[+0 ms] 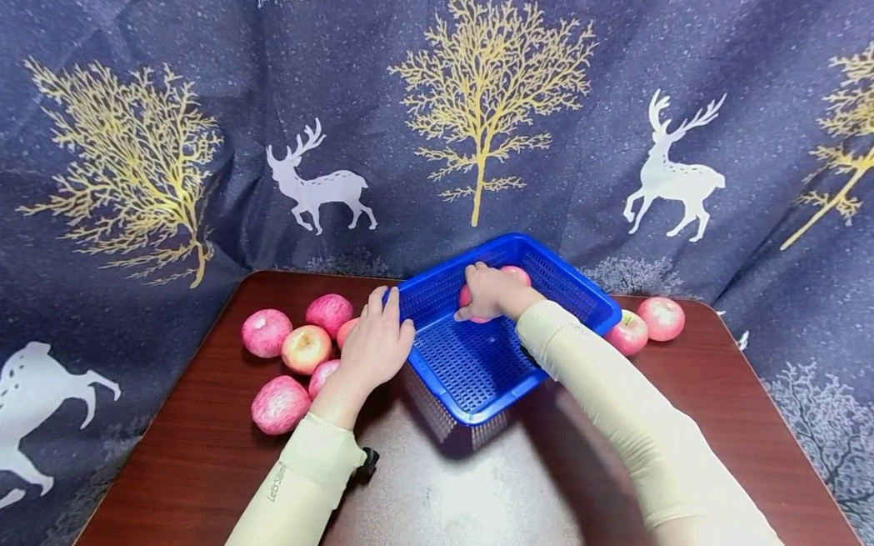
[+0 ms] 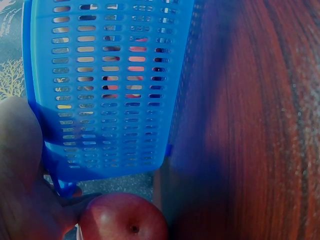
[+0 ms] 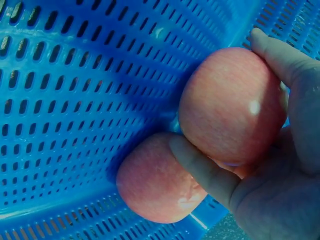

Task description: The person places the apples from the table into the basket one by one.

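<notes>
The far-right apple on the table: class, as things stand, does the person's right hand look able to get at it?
Probably not yet: the right hand is inside the blue basket, its grip around an apple, and the basket's side stands between it and the far-right apple.

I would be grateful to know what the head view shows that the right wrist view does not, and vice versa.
Only the head view shows the left hand at the rim of the blue basket, the loose apples outside it, and the printed white deer and gold trees.
Only the right wrist view shows, close up, a digit of the right hand crossing in front of the lower apple.
Both show that hand and two apples inside the basket.
</notes>
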